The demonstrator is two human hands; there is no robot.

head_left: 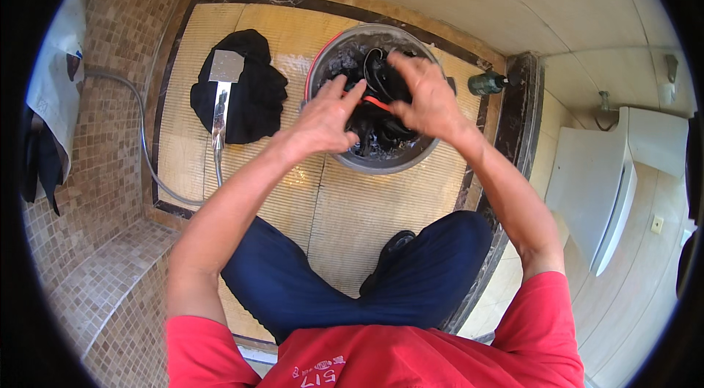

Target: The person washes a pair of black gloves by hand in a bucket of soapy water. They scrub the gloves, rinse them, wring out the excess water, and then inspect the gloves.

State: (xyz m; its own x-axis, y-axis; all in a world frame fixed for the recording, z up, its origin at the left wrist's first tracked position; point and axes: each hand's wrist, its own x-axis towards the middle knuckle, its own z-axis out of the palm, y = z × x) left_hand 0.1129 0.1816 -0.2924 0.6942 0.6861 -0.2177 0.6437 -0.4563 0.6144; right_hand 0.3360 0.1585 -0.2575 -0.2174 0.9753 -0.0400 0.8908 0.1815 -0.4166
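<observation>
A round grey bucket (379, 169) stands on the ribbed tile floor before me, holding water and a wet black garment (385, 129) with a red strip and a thin pale edging. My left hand (328, 115) is over the bucket's near left side, fingers spread, close to the cloth. Over the right side is my right hand (426, 93), its fingers apart and slightly blurred, with the thumb near the red strip. Whether the fingertips touch the cloth I cannot tell. Neither hand grips anything that I can see.
Left of the bucket, a chrome shower head (226, 67) lies on a black cloth (256, 96), its hose (142, 129) running to the mosaic wall. A dark green bottle (486, 83) is right of the bucket, by the raised marble edge (520, 107). Farther right is a white toilet (591, 184).
</observation>
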